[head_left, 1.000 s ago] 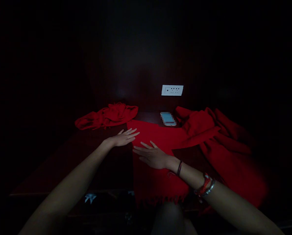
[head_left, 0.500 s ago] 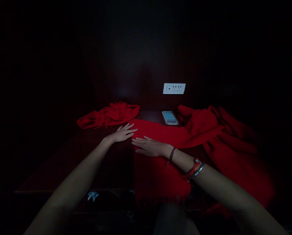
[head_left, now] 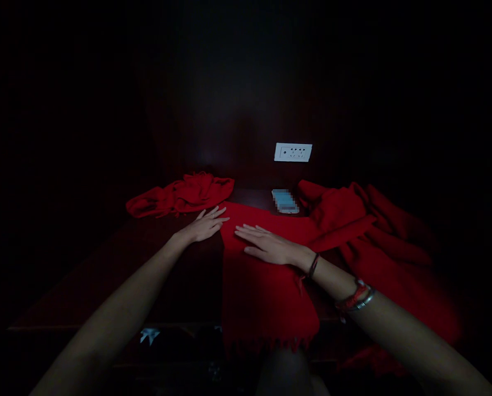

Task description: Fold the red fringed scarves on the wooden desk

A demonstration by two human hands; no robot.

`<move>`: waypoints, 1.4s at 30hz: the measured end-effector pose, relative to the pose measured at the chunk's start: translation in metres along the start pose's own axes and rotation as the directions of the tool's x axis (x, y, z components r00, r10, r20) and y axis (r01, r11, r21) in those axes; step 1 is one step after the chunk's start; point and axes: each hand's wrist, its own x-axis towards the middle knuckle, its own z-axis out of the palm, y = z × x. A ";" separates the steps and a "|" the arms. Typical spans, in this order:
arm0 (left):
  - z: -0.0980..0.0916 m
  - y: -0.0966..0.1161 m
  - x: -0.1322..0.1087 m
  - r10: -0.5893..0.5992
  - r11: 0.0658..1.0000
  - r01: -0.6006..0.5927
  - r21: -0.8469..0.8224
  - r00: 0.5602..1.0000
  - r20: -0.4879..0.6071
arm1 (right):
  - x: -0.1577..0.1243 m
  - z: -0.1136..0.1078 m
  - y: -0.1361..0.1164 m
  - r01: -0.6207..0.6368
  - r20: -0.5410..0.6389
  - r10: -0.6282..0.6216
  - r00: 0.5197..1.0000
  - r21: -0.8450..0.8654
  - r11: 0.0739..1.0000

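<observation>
A red fringed scarf (head_left: 266, 297) lies on a dark table, one end hanging over the front edge toward me. From its bent corner the cloth runs off to the right into a loose heap. My left hand (head_left: 208, 224) rests with fingers spread, its fingertips on the scarf's left edge near that corner. Flat on the scarf, a little to the right, lies my right hand (head_left: 266, 246), fingers stretched out and pointing left. Neither hand grips the cloth. Bracelets circle my right wrist and forearm.
A crumpled red cloth with fringe (head_left: 188, 193) sits at the back left. Behind the scarf lies a phone (head_left: 285, 201) with a blurred screen. A white socket plate (head_left: 293, 152) is on the dark wall. Bunched red fabric (head_left: 394, 280) covers the table's right side.
My right hand has slid to the right over the scarf, away from my left hand. The left hand has stayed at the scarf's corner. The view has shifted slightly.
</observation>
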 end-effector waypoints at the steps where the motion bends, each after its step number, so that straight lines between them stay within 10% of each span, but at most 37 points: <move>1: 0.000 0.004 0.000 0.034 0.999 -0.033 0.012 0.999 -0.041 | 0.001 0.001 0.010 -0.052 0.000 0.052 0.999 -0.041 0.998; 12: 0.009 0.009 0.007 0.095 0.994 -0.087 -0.065 0.987 0.128 | -0.031 0.015 0.037 -0.241 0.077 0.250 0.965 -0.112 0.964; 20: -0.002 0.032 0.006 0.139 0.989 -0.140 -0.048 0.990 -0.016 | -0.079 -0.046 0.060 -0.473 -0.160 0.446 0.881 -0.339 0.813; 22: -0.004 0.047 0.018 0.151 0.986 -0.154 -0.065 0.988 -0.043 | -0.098 -0.074 0.068 -0.629 -0.309 0.549 0.777 -0.413 0.658; 26: 0.005 0.074 0.048 0.078 0.994 -0.079 -0.070 0.997 -0.019 | -0.136 -0.116 0.083 -0.917 -0.552 0.734 0.396 -0.287 0.278; 29: 0.018 0.082 0.060 0.028 0.998 -0.028 -0.048 1.000 0.010 | -0.153 -0.120 0.095 -0.955 -0.440 0.852 0.285 -0.202 0.215; 37: 0.024 0.078 0.057 0.028 0.999 -0.029 -0.028 0.999 -0.025 | -0.147 -0.135 0.095 -0.912 -0.462 0.813 0.354 -0.364 0.190; 42: 0.023 0.082 0.057 0.013 1.000 -0.014 -0.028 0.999 -0.050 | -0.113 -0.176 0.048 -0.833 -0.620 0.584 0.524 -0.515 0.201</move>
